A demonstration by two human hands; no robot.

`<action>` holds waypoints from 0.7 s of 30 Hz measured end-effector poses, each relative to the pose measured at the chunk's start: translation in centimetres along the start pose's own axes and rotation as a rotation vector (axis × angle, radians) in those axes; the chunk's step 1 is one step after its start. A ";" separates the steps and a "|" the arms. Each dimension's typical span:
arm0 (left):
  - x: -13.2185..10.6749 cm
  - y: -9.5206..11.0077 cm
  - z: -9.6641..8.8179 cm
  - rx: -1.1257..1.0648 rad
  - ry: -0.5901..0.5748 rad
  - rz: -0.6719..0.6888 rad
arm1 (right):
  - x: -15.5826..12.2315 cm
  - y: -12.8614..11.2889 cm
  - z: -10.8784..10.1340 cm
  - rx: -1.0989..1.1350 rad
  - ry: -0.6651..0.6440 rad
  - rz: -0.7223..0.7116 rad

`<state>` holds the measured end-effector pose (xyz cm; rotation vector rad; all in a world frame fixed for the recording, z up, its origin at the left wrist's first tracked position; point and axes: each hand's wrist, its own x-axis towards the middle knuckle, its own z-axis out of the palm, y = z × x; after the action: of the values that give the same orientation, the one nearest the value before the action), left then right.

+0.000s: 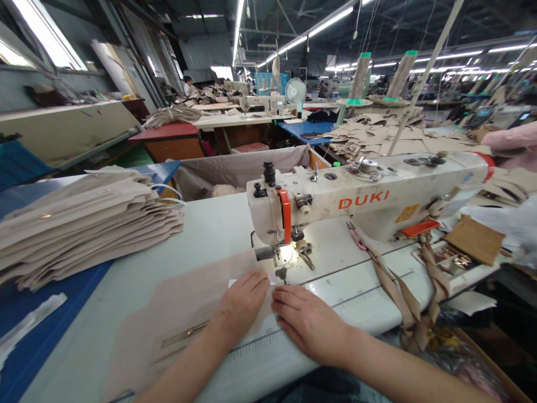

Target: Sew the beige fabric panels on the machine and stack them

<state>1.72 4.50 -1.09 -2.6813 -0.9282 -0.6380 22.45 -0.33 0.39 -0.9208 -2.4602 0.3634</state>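
Note:
A beige fabric panel [168, 305] with a zippered slit [184, 336] lies on the sewing machine table, its upper right edge close to the presser foot. My left hand [241, 305] is on the panel's right part, fingers together, a small white piece [232, 283] showing beside them. Just to its right, my right hand [310, 322] has its fingers curled and together at the panel's edge; its thumb is hidden. The fingertips of both hands nearly meet in front of the lit needle area of the white sewing machine [361, 196].
A stack of beige panels [84, 218] sits at left on a blue surface. Right of the needle lie pink-handled thread snips [356, 235] and fabric strips [396, 285]. A cloth-lined bin [247, 165] stands behind the table. Another person's arm [509, 137] shows at far right.

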 end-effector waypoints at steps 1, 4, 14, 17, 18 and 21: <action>0.0 0.0 0.0 0.007 -0.002 0.003 | 0.0 0.1 -0.1 0.003 0.003 -0.008; 0.1 0.0 0.0 0.042 -0.014 0.014 | 0.4 0.6 -0.4 0.005 0.009 -0.018; -0.6 0.3 -0.1 0.044 -0.031 -0.002 | 3.4 3.2 -1.0 -0.224 -0.049 0.003; -0.9 0.6 -0.7 0.004 -0.031 -0.035 | 3.5 3.3 -0.9 -0.262 -0.072 -0.020; -0.9 0.8 -0.9 -0.012 -0.037 -0.054 | 3.6 3.4 -1.0 -0.271 -0.075 -0.029; -0.9 0.9 -1.0 -0.038 -0.057 -0.094 | 3.8 3.7 -1.2 -0.301 -0.098 -0.044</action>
<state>1.39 2.99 -0.70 -2.7156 -1.0728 -0.6075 22.63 5.02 1.20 -0.9853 -2.6686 0.0222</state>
